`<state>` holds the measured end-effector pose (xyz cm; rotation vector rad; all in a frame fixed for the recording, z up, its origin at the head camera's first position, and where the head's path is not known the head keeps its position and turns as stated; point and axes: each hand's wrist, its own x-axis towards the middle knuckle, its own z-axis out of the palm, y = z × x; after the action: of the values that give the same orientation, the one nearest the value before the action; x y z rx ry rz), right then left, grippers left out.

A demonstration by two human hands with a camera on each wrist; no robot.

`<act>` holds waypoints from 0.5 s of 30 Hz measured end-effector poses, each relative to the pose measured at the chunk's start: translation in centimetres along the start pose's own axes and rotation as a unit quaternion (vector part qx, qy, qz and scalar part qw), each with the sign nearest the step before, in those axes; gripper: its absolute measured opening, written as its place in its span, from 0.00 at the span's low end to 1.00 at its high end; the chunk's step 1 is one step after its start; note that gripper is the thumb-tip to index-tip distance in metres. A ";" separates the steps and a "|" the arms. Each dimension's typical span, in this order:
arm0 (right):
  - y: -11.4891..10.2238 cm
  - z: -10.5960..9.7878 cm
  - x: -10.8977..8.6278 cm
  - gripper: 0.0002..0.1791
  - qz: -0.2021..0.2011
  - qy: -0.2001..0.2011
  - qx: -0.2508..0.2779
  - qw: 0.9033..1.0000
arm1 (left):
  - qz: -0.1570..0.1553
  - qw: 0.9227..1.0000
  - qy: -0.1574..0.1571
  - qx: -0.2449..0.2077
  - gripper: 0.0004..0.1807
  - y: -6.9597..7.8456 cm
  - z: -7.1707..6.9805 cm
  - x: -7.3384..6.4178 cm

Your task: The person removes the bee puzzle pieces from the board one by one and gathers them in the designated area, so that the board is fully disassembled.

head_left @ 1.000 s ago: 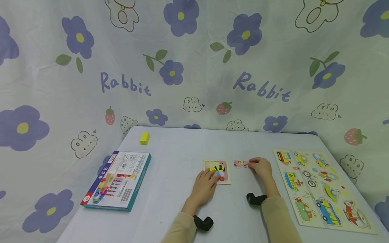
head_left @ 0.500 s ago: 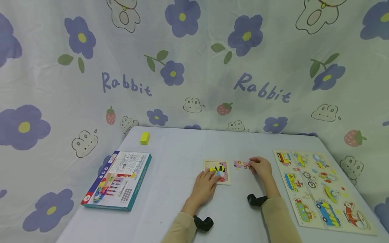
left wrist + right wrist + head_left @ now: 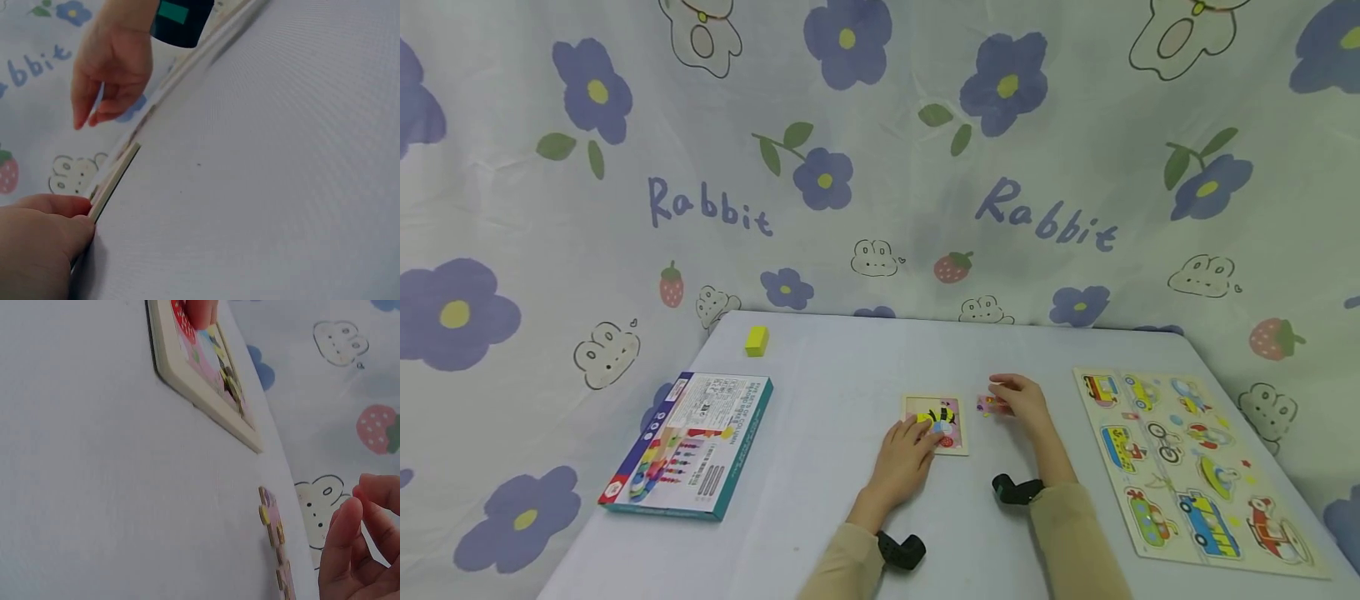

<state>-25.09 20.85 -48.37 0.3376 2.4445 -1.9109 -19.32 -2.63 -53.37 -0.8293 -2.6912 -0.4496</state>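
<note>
A small wooden jigsaw puzzle frame [image 3: 965, 427] with a bee picture lies on the table's middle. My left hand [image 3: 904, 458] holds its near left side, fingers over the picture. In the left wrist view, that hand's thumb and finger pinch the frame's edge [image 3: 117, 179]. To the right of the frame lie pink jigsaw pieces [image 3: 989, 405], partly hidden by my right hand [image 3: 1028, 408]. The right wrist view has these pieces [image 3: 272, 519] flat on the table, apart from the frame. There my right hand [image 3: 362, 550] hovers with bent, loose fingers and nothing visible between them.
A large wooden vehicle puzzle board [image 3: 1176, 458] lies along the right side. At the left is a flat toy box [image 3: 700, 442] with a teal edge. A yellow block [image 3: 757, 341] stands near the back left. A patterned cloth [image 3: 910, 167] hangs behind the table.
My right hand has let go of the pink pieces' right end, risen and shifted left above them. My left hand and the frame have stayed in place.
</note>
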 end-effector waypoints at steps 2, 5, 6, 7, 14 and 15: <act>-0.1 0.5 0.0 0.19 0.000 -0.012 0.016 1.000 | -0.001 1.000 -0.001 0.001 0.16 0.0 0.0 0.0; -0.2 1.2 0.1 0.18 0.004 -0.020 0.032 0.999 | -0.003 1.000 -0.007 0.004 0.16 0.0 -0.1 0.0; -0.2 1.5 0.1 0.18 0.005 -0.022 0.034 0.999 | -0.003 1.000 -0.010 0.008 0.16 0.0 0.0 0.0; -0.3 1.7 0.1 0.18 0.005 -0.021 0.033 0.999 | -0.002 1.000 -0.012 0.012 0.16 0.0 0.0 0.0; -0.4 3.1 0.0 0.18 0.017 -0.023 0.035 0.999 | -0.003 1.000 -0.020 0.018 0.17 0.0 -0.2 0.1; -0.4 3.3 0.0 0.18 0.020 -0.024 0.035 0.999 | -0.004 1.000 -0.022 0.017 0.17 0.0 -0.2 0.1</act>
<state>-25.56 17.59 -48.85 0.3344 2.3275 -1.9681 -19.36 -2.69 -53.16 -0.8298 -2.7349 -0.3909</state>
